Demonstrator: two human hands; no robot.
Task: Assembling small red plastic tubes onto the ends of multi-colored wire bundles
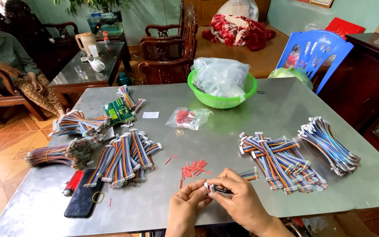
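Room: living space, carved wooden chairs [167, 44] at 12 o'clock, blue plastic chair [316, 50] at 1 o'clock, glass-top side table [88, 66] at 11 o'clock with a seated person [5, 57] beside it.
Surface: grey metal table [251, 109], worn from use.
Left hand [185, 206]: 6 o'clock edge, fingertips pinched narrow on the white connector end of a short ribbon cable [213, 188].
Right hand [237, 197]: touching the left, fingers closed narrow on the same cable from the other side. Exact grip detail too small to tell.
Cable position: between both hands, just above the table edge, near the red sleeves [194, 169].
Red sleeves: small loose scatter at centre, just beyond the hands; more in a clear bag [187, 117] further up.
Right piles: crossed heap [279, 162] at 3 o'clock, tidy bundle [330, 145] further right.
Left piles: fanned heap [126, 160] at 9 o'clock, banded bundles [62, 153] and [77, 124] at 10 o'clock.
Green bowl [222, 90]: 12 o'clock, full of clear bags.
Extras: black phone [82, 197], red lighter [72, 182] at 8 o'clock.
Progress: judged mid-batch; which piles are finished cannot be told, one cable in hand, many sleeves unused.
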